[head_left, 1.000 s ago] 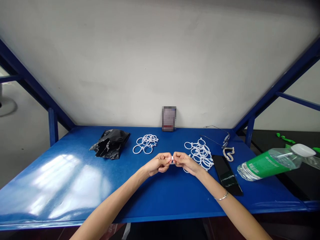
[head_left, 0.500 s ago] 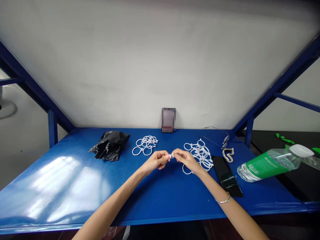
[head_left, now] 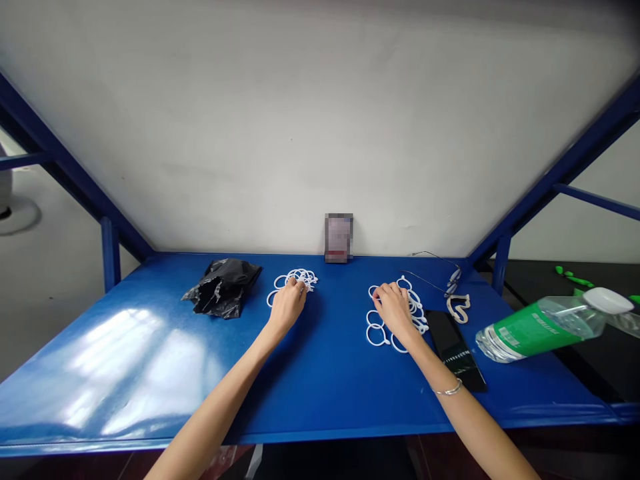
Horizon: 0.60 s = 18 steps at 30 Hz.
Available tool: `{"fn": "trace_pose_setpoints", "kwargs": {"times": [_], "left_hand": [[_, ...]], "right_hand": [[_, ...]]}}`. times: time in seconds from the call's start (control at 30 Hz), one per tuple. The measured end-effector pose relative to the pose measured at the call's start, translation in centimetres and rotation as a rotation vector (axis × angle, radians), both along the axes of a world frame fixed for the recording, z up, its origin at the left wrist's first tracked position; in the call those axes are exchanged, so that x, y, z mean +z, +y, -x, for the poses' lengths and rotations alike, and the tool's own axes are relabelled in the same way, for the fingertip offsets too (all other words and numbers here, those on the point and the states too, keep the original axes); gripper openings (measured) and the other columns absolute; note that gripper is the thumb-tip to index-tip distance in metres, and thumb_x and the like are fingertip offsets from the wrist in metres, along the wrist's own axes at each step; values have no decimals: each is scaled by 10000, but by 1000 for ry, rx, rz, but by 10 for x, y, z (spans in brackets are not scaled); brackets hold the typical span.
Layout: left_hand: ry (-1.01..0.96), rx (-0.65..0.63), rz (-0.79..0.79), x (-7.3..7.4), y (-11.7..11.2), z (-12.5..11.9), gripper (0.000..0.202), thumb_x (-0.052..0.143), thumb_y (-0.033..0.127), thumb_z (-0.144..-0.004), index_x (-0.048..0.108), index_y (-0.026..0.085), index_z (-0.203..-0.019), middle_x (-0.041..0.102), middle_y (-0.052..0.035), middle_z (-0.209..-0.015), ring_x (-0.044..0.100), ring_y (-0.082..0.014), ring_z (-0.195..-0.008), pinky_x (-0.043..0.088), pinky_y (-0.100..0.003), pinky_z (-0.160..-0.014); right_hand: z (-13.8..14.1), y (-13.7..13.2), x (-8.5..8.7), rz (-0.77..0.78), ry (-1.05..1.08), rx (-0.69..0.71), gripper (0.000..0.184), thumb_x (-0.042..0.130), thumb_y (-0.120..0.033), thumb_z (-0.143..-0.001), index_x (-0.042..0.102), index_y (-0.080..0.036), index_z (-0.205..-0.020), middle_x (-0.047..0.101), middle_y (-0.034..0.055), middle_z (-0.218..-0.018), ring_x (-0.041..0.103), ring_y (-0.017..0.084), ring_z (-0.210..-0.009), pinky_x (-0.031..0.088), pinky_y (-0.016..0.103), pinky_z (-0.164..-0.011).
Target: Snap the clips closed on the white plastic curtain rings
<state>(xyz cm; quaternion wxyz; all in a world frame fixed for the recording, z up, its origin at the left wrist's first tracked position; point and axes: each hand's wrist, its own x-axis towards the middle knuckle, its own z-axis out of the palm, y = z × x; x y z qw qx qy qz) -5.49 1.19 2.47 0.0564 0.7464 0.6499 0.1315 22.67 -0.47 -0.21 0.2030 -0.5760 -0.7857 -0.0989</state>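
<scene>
On the left, my left hand reaches over a small pile of white plastic curtain rings. Its fingers are bent down and closed on a ring in the pile, though the fingertips are partly hidden. My right hand lies over the larger pile of white curtain rings. Thumb and fingers are drawn together on a ring there, and the hand covers the middle of that pile. Small eyelets show on several rings.
A crumpled black plastic bag lies at left on the blue table. Right of the rings are a black phone, eyeglasses, a cream-coloured curved piece and a tilted water bottle. A small blurred card leans on the wall.
My hands were together at the middle, pinching small white parts. They have moved apart, left hand onto the left pile and right hand onto the right pile.
</scene>
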Motion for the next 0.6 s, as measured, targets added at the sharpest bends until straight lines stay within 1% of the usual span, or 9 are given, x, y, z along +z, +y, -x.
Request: {"fn": "trace_pose_setpoints", "kwargs": {"times": [0.1,0.2,0.27,0.33,0.4,0.47,0.53,0.6], "left_hand": [[32,28,2,0,0,2,312,366,293,-987,631,156,-1077,600,-116,-1107,636,-207,-824,373,-252,-616],[-19,24,-57,0,-1,1,283,414,288,-970,622,169,-1121,587,-115,-1142,632,-199,-828,389,-248,-611],[-146,-34,-103,0,-2,-1,273,443,293,-959,631,170,-1115,598,-109,-1138,618,-177,-794,410,-250,-640],[-355,-134,-90,-2,-5,-6,282,467,342,-950,655,165,-1063,622,-93,-1095,588,-141,-707,426,-252,-656],[-598,-237,29,-5,-10,-14,349,488,440,-928,670,155,-1013,646,-73,-1011,544,-106,-592,425,-245,-608],[-808,-303,221,-8,-14,-22,449,501,543,-891,668,136,-984,655,-53,-883,500,-84,-494,390,-230,-515],[-961,-342,365,-10,-18,-29,521,512,611,-854,657,118,-937,643,-36,-778,459,-68,-441,342,-214,-457],[-1070,-369,429,-12,-20,-32,554,526,649,-825,644,110,-877,629,-25,-725,418,-51,-418,306,-203,-432]], "right_hand": [[6,-2,8,31,28,37,290,375,-208,-970,641,-192,-856,658,109,-901,526,258,-860,369,418,-776],[16,-5,15,39,64,139,219,423,-202,-972,634,-187,-916,666,87,-946,537,245,-910,391,396,-796],[23,-8,17,-7,77,243,195,442,-196,-973,635,-181,-949,669,79,-976,541,230,-947,401,384,-826],[31,-12,18,-76,66,357,201,444,-189,-976,644,-180,-965,673,80,-989,544,222,-971,408,379,-849],[38,-17,18,-133,36,455,220,437,-166,-973,656,-185,-986,680,86,-1006,550,223,-989,418,379,-850],[45,-22,16,-172,-1,524,255,422,-126,-965,664,-194,-1011,685,90,-1020,556,226,-1003,425,383,-849],[49,-26,15,-207,-35,568,291,403,-90,-956,665,-195,-1027,688,94,-1026,564,224,-1006,432,383,-852],[53,-30,14,-212,-27,593,297,400,-84,-953,660,-195,-1042,686,98,-1034,570,222,-1005,444,378,-847]]}}
